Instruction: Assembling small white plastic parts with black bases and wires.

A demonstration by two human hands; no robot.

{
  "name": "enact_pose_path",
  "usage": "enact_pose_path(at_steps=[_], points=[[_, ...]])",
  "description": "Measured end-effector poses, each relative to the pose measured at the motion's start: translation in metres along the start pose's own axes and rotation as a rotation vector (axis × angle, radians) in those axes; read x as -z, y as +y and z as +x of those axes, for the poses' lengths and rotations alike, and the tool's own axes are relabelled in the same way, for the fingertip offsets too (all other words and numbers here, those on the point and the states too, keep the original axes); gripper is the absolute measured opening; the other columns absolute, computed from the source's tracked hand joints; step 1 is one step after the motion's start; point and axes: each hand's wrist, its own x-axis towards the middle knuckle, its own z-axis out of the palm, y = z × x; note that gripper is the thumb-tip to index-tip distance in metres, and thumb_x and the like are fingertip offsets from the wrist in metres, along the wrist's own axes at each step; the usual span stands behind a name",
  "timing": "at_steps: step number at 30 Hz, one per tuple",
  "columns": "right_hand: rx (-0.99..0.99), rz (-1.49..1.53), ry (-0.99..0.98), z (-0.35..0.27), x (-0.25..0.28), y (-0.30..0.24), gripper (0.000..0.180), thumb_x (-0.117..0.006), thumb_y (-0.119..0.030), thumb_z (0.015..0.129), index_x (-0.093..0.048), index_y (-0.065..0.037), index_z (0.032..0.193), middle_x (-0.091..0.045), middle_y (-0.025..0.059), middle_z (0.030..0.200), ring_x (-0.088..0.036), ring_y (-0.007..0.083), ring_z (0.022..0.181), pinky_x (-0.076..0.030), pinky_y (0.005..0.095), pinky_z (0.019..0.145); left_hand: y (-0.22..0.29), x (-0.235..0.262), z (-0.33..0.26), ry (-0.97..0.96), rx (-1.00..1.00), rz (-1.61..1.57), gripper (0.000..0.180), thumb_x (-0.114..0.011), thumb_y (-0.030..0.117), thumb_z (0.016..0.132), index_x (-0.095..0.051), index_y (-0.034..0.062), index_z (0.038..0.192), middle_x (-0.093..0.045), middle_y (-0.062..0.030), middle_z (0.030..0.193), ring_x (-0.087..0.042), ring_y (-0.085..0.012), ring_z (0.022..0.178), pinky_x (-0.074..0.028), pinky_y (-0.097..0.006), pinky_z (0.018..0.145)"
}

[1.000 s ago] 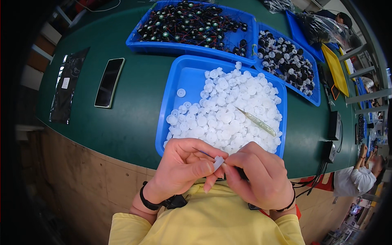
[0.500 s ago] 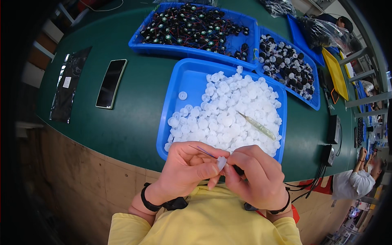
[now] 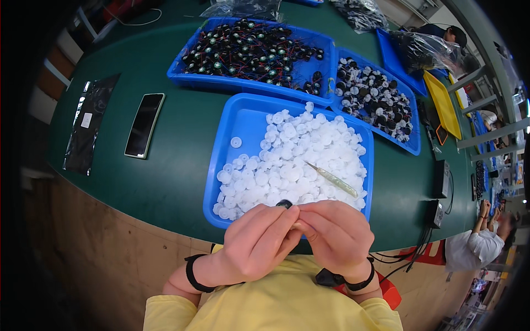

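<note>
My left hand (image 3: 256,237) is closed, with a small black round part (image 3: 284,203) showing past its fingertips. My right hand (image 3: 341,234) is pinched shut against the left fingertips; whatever lies between its fingers is hidden. Both hands meet over the near edge of a blue tray (image 3: 223,129) heaped with white translucent plastic caps (image 3: 292,149). One loose cap (image 3: 236,142) lies apart at the tray's left. A pale green pointed tool (image 3: 334,179) rests on top of the heap.
Behind stands a blue bin (image 3: 243,83) of black round parts with wires. To its right, another blue bin (image 3: 411,144) holds black and white pieces. A phone (image 3: 144,126) and a dark plastic bag (image 3: 88,127) lie left. A co-worker in white (image 3: 475,245) sits far right.
The white cap and thin wires seen between my fingers are now out of sight. My left hand has turned over, back upward, and the black part shows at its fingertips. The view has shifted slightly.
</note>
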Motion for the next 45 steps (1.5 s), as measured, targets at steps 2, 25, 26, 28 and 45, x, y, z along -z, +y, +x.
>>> enact_pose_path(at_steps=[2,25,26,28,45], points=[[0.055,-0.103,-0.002,-0.004,0.001,0.0,0.011,-0.067,0.0,0.072,-0.059,0.003,0.079,-0.061,0.012,0.073,-0.06,0.0224,0.06,-0.049,0.0269,0.054,-0.002,-0.001,0.001,-0.006,-0.073,0.053,0.033,-0.071,-0.002,0.06,-0.06,-0.0096,0.09,-0.055,-0.0101,0.07,-0.048,-0.0185,0.049,-0.039,-0.027,0.04],[-0.132,0.328,-0.078,-0.014,0.021,0.014,0.022,-0.071,-0.004,0.063,-0.062,-0.003,0.083,-0.062,0.0059,0.08,-0.054,0.0176,0.059,-0.041,0.0275,0.052,-0.007,0.018,-0.001,-0.506,0.988,-1.484,0.028,-0.051,-0.004,0.086,-0.05,-0.0094,0.113,-0.06,-0.0168,0.095,-0.062,-0.0211,0.08,-0.053,-0.03,0.068],[-0.138,0.292,-0.046,-0.016,0.019,0.012,0.021,-0.07,-0.003,0.063,-0.062,-0.004,0.082,-0.061,0.0049,0.079,-0.053,0.0175,0.059,-0.04,0.0279,0.053,-0.006,0.017,-0.002,-0.478,0.987,-1.43,0.028,-0.051,-0.004,0.086,-0.05,-0.0094,0.113,-0.06,-0.0164,0.097,-0.062,-0.0209,0.081,-0.053,-0.03,0.069],[-0.05,0.016,0.042,-0.016,0.014,0.008,0.018,-0.068,-0.002,0.062,-0.06,-0.006,0.078,-0.06,0.0036,0.077,-0.051,0.0172,0.059,-0.037,0.0286,0.055,-0.004,0.013,-0.005,-0.423,0.982,-1.321,0.028,-0.051,-0.005,0.085,-0.05,-0.0094,0.113,-0.059,-0.0156,0.1,-0.062,-0.0207,0.083,-0.053,-0.03,0.071],[-0.302,0.313,0.038,-0.015,0.016,0.006,0.021,-0.074,0.0,0.06,-0.068,-0.008,0.078,-0.06,0.0024,0.075,-0.051,0.0166,0.066,-0.041,0.0255,0.057,0.008,0.007,-0.007,-0.197,0.802,-1.053,0.028,-0.054,-0.001,0.086,-0.054,-0.0066,0.113,-0.061,-0.0115,0.094,-0.06,-0.014,0.075,-0.049,-0.023,0.066]])
